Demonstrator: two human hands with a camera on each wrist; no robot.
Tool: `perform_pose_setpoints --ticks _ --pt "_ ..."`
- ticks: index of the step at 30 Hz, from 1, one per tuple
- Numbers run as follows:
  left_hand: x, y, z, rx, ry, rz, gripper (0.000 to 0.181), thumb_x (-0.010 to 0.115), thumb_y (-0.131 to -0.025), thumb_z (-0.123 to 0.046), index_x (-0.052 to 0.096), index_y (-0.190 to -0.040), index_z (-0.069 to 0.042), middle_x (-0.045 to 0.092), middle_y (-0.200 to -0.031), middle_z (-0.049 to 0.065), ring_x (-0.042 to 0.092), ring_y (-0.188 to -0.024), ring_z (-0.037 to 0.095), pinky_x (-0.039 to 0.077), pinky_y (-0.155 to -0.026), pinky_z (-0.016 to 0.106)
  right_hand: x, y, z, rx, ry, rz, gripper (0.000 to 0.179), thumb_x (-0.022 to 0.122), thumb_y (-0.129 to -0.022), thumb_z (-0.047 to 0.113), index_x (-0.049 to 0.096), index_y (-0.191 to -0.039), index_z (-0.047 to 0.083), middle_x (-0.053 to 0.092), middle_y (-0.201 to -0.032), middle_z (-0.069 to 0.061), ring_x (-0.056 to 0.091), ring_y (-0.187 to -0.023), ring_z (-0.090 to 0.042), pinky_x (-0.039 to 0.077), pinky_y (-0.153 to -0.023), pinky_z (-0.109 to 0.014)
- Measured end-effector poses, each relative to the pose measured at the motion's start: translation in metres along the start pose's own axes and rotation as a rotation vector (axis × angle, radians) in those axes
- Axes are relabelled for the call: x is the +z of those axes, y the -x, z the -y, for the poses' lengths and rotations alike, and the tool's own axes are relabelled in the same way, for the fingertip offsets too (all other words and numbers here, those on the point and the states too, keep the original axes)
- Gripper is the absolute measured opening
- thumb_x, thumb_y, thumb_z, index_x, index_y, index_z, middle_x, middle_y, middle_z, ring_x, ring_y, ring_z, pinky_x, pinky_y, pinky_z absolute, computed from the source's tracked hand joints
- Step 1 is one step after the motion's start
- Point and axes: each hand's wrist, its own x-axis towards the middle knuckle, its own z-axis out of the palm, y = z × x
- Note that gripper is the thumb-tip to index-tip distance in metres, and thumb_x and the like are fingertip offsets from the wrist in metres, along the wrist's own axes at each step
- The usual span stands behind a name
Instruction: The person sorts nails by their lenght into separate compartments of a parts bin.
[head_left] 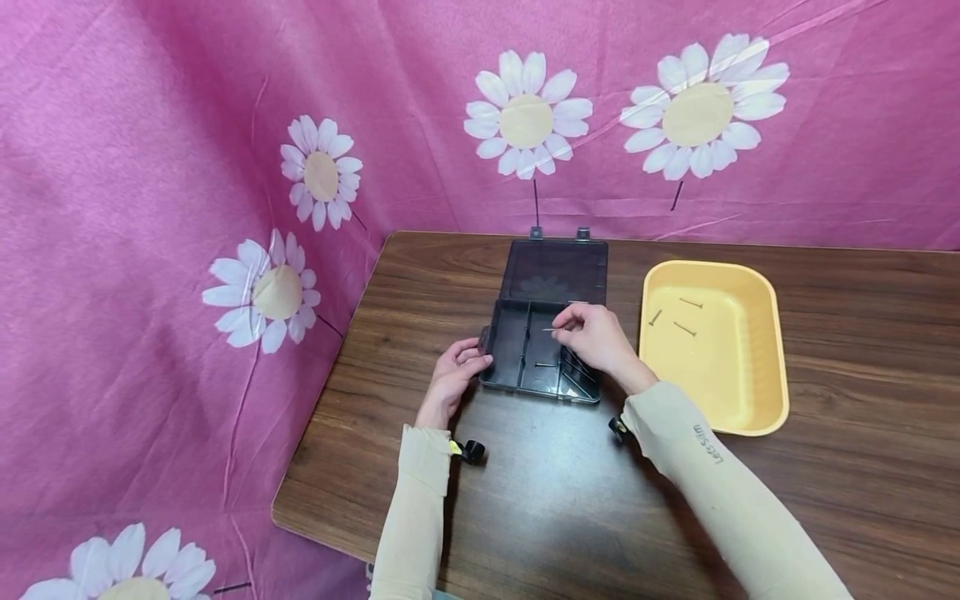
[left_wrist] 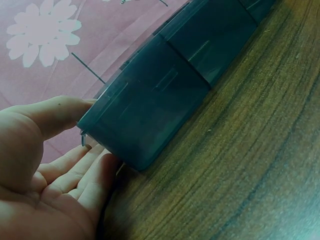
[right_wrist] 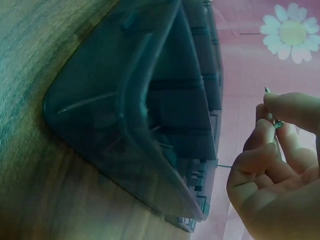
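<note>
A dark, see-through compartment box (head_left: 504,346) sits on the table, its hinged lid (head_left: 553,271) laid back flat. At its left end, my left hand (head_left: 450,377) holds the side, thumb at the rim and fingers against the wall, as the left wrist view (left_wrist: 65,170) shows. Over the right-hand compartments, my right hand (head_left: 596,337) pinches a metal screw (right_wrist: 278,124) between thumb and fingertips, above the rim. Another screw (head_left: 545,364) lies in a front middle compartment. My right hand partly hides the right-hand compartments.
Right of the box stands a yellow plastic tub (head_left: 780,350) with several screws (head_left: 685,328) inside it. A wooden table (head_left: 540,500) carries both. Pink flowered cloth (head_left: 420,167) hangs behind the table and on its left.
</note>
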Motion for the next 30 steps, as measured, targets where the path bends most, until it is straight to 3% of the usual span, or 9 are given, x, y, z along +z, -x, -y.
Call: perform_pose_setpoints --ticks 8,18,30 --pt "0.002 -0.003 -0.001 -0.076 -0.008 -0.033 0.044 0.066 -0.076 0.001 0.051 -0.117 -0.001 0.064 -0.092 0.003 0.06 -0.082 0.005 0.046 -0.073 0.018 0.007 -0.001 -0.002 -0.041 0.096 0.026 0.005 0.067 -0.076 0.016 0.066 -0.08 0.013 0.066 -0.071 0.0 0.058 -0.064 -0.012 0.043 -0.064 -0.029" --pt "0.003 -0.001 -0.003 -0.073 -0.001 -0.032 0.045 0.065 -0.076 0.001 0.05 -0.118 -0.001 0.063 -0.099 0.01 0.061 -0.08 0.004 0.046 -0.074 0.018 0.014 -0.001 -0.003 -0.059 0.163 0.038 0.005 0.066 -0.075 0.015 0.067 -0.079 0.013 0.065 -0.071 0.002 0.057 -0.065 -0.013 0.044 -0.064 -0.03" --pt "0.002 -0.001 -0.001 -0.075 -0.005 -0.036 0.042 0.066 -0.076 0.001 0.053 -0.116 -0.003 0.064 -0.094 0.005 0.061 -0.082 0.006 0.046 -0.074 0.018 0.017 -0.001 -0.002 -0.015 0.194 0.077 0.007 0.063 -0.078 0.014 0.067 -0.084 0.013 0.065 -0.074 0.001 0.057 -0.069 -0.014 0.045 -0.069 -0.033"
